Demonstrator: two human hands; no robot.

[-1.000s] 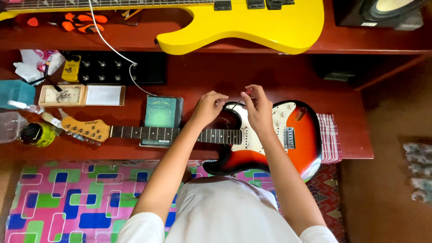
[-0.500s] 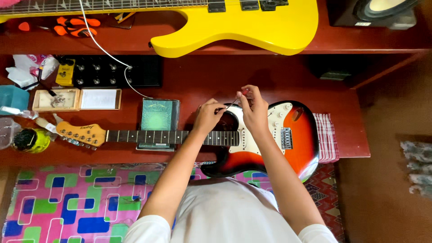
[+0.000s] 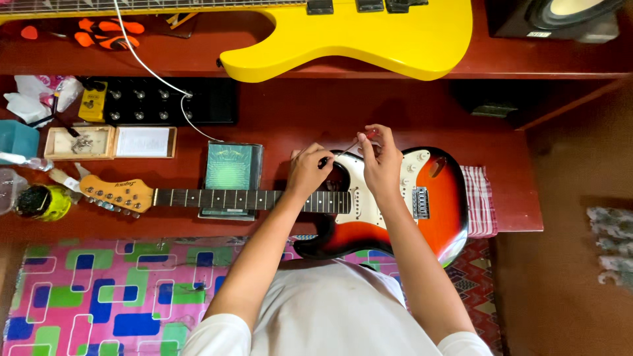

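A sunburst electric guitar (image 3: pixel 438 198) with a white pickguard lies flat on the red desk (image 3: pixel 395 112), its neck (image 3: pixel 217 198) pointing left. Both my hands hover over the body near the neck joint. My right hand (image 3: pixel 382 161) pinches the reddish end of a thin metal tool (image 3: pixel 349 149). My left hand (image 3: pixel 308 170) is curled around the tool's other end, just above the top of the fretboard. What the tip touches is hidden by my fingers.
A green flat case (image 3: pixel 231 166) lies under the neck. A yellow guitar (image 3: pixel 369 39) rests on the upper shelf, with a speaker (image 3: pixel 554 16) to its right. A black pedal unit (image 3: pixel 158 102), a wooden box (image 3: pixel 79 143), a checked cloth (image 3: pixel 480 198) and a colourful mat (image 3: pixel 99 290) are around.
My hands have drawn a little apart and the thin tool now shows between them. The view has shifted slightly.
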